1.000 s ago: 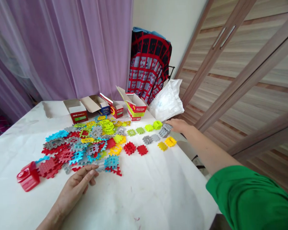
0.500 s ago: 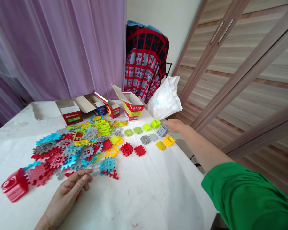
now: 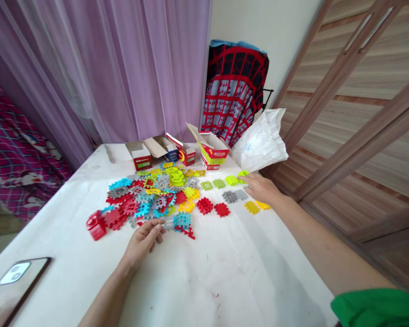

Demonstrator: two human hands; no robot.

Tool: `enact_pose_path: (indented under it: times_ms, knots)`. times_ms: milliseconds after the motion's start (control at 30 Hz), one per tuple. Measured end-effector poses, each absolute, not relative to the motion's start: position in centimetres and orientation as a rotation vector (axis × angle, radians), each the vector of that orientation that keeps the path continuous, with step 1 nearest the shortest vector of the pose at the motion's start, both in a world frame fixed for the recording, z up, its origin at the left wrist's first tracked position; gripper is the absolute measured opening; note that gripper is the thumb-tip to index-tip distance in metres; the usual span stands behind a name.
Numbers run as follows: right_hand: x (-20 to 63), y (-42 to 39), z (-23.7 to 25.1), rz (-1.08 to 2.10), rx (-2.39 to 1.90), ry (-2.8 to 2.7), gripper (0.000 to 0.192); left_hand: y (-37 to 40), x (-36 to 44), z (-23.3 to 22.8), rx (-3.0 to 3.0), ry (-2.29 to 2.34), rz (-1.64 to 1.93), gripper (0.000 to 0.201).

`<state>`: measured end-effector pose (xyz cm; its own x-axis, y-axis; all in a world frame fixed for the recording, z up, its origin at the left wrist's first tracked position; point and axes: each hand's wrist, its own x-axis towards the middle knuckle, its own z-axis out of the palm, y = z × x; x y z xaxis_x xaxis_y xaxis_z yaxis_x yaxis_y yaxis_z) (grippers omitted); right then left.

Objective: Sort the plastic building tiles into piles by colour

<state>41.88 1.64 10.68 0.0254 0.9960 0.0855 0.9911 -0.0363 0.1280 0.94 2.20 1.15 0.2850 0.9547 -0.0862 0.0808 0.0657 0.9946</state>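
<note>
My left hand [image 3: 145, 236] rests on the table with loosely bent fingers and nothing visible in them. Its fingertips are beside a pale grey piece and a light-blue lattice piece [image 3: 182, 220], at the near edge of a pile of notched plastic building pieces [image 3: 150, 190]. At the right, my right hand [image 3: 263, 188] is held low with fingers stretched left, thumb and index apart. The index finger reaches a lime-green stack [image 3: 242, 174]; whether it presses on it is unclear. Close by lie a dark grey piece [image 3: 229, 196] and yellow pieces [image 3: 251, 207], one partly hidden by the hand.
Open small boxes [image 3: 214, 154] stand along the back, with a white plastic bag [image 3: 261, 141] at the back right. Red pieces [image 3: 204, 205] lie mid-table. A red glossy block [image 3: 96, 225] borders the pile's left, and a phone [image 3: 18, 288] lies near left.
The view has swung left, bringing the phone in. My right hand has moved in over the table, covering the grey stack and part of the yellow stack. The left hand stays beside the pile.
</note>
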Motion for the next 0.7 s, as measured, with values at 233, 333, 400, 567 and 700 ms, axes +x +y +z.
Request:
enact_pose_path:
  times_ms: [233, 333, 400, 567, 700]
  knots:
    - [29.0, 1.1, 6.1, 0.096, 2.55, 2.79, 0.034, 1.9, 1.0, -0.2, 1.421, 1.216, 1.103, 0.042]
    - [24.5, 0.1, 3.7, -0.014, 2.622, 2.941, 0.031, 1.8, 0.5, -0.9, 1.443, 1.308, 1.215, 0.04]
    - [22.5, -0.9, 2.2, -0.014, 2.596, 2.967, 0.03, 1.5, 0.0, -1.1, 1.444, 1.343, 1.24, 0.039]
    - [21.0, -2.5, 0.6, 0.064, 2.393, 2.951, 0.03, 0.1, -1.3, -1.4, 1.468, 1.431, 1.239, 0.038]
    - [20.8, -2.3, 0.7, 0.011, 2.305, 2.817, 0.036, -0.3, -1.6, -1.9, 1.557, 1.482, 1.166, 0.038]
